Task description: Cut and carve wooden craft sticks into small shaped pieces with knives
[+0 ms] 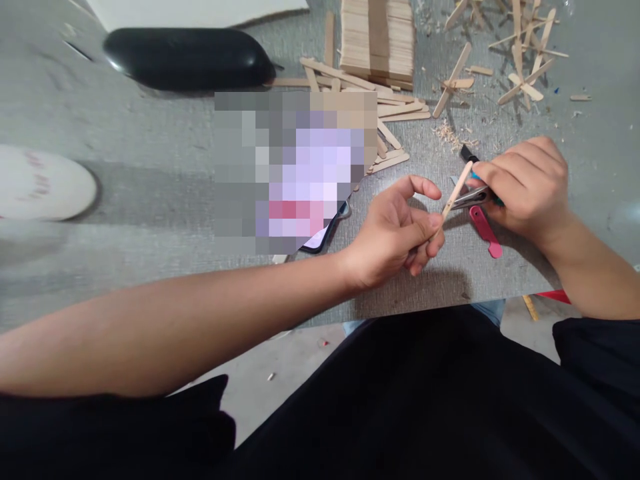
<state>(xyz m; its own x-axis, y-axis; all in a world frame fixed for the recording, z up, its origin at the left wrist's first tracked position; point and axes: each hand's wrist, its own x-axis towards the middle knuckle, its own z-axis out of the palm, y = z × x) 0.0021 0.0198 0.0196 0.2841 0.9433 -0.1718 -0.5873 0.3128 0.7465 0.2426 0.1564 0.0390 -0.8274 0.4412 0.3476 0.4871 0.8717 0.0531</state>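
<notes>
My left hand (400, 230) pinches the lower end of a wooden craft stick (457, 190) between thumb and fingers, its index finger held apart. The stick slants up to the right, above the table. My right hand (525, 183) is wrapped round pliers (470, 197) with metal jaws and bits of teal showing at the handles. The jaws reach the middle of the stick; I cannot tell whether they bite into it. Beneath the right hand lies a pink plastic tool (485, 232). A black-ended object (469, 154) pokes out just beyond the right hand's fingers.
A bundle of craft sticks (393, 40) stands at the back, with loose sticks (400, 107) before it. Crossed stick pieces (453, 83) and wood shavings (450, 133) lie to the right. A partly blurred phone (317, 240), black case (187, 59) and white rounded object (45, 183) sit leftward.
</notes>
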